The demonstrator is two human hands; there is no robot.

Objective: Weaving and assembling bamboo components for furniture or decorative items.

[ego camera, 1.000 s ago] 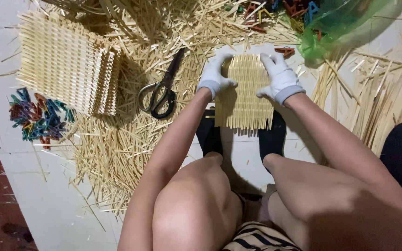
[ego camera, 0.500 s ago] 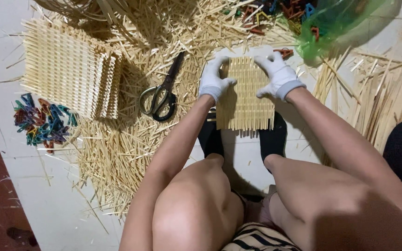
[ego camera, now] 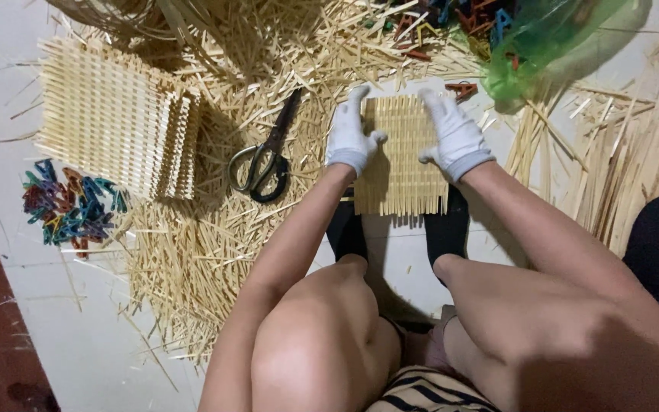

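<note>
- The small woven bamboo mat (ego camera: 400,156) lies flat on the white floor (ego camera: 70,336), just in front of the person's two dark-shod feet; everything below is placed relative to this mat.
- The left hand (ego camera: 351,136), in a white glove, lies along the mat's left edge with fingers stretched out and thumb hooked over the weave, pressing rather than gripping.
- The right hand (ego camera: 451,133), also gloved, lies spread over the mat's upper right corner, flat and open on the slats.
- Risk: the slat ends along the mat's near edge stand free and uneven; uneven pressure from the two hands could likely shift the weave askew or let outer slats slide out.
- Risk: loose bamboo sticks (ego camera: 215,236) lie thick to the left of the mat and partly under its far edge, so the mat may rock or catch strays in the weave.
- Risk: the scissors (ego camera: 265,156) lie just left of the mat, handles nearest the person, close to the left forearm; a sideways sweep could knock them.
- Further left of the mat sit a stack of finished mats (ego camera: 112,122) and a heap of coloured clips (ego camera: 70,210); a green plastic bag (ego camera: 551,38) lies beyond its upper right.
</note>
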